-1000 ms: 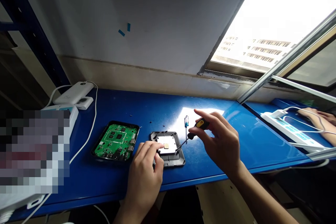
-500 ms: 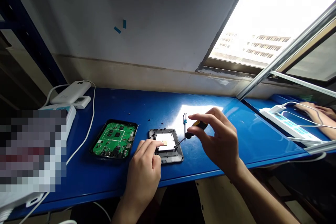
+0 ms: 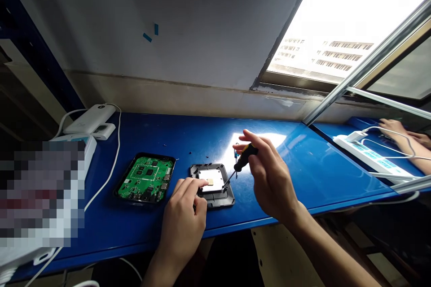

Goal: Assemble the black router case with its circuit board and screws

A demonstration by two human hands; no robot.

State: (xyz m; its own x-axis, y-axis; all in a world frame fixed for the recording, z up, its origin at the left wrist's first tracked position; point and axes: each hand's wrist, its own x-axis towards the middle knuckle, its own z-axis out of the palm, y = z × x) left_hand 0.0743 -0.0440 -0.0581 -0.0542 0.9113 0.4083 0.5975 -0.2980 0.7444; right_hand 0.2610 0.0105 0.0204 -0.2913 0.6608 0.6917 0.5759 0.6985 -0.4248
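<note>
A black plastic cover (image 3: 230, 199) lies on the blue table, with a white metal plate (image 3: 215, 176) set in it. My left hand (image 3: 184, 208) holds the cover at its left side, index fingertip pressed on the plate by a small tan square (image 3: 210, 182). In my right hand (image 3: 269, 172) is a black and yellow screwdriver (image 3: 245, 158), its tilted shaft meeting the plate's right corner. The handle sits between thumb and fingers, the fingers fairly straight. Partly hidden behind that hand lies a small blue screwdriver (image 3: 236, 154).
To the left, a green circuit board (image 3: 144, 175) sits in a black case. Tiny dark bits (image 3: 190, 153) lie behind the cover. A white power bank (image 3: 90, 116), cables and a power strip (image 3: 373, 157) flank the table (image 3: 202, 132). Another person's hands (image 3: 392, 128) show at far right.
My right hand has shifted its grip on the screwdriver: the fingers have straightened and moved up and left, and the handle stands steeper. My left hand stays on the cover.
</note>
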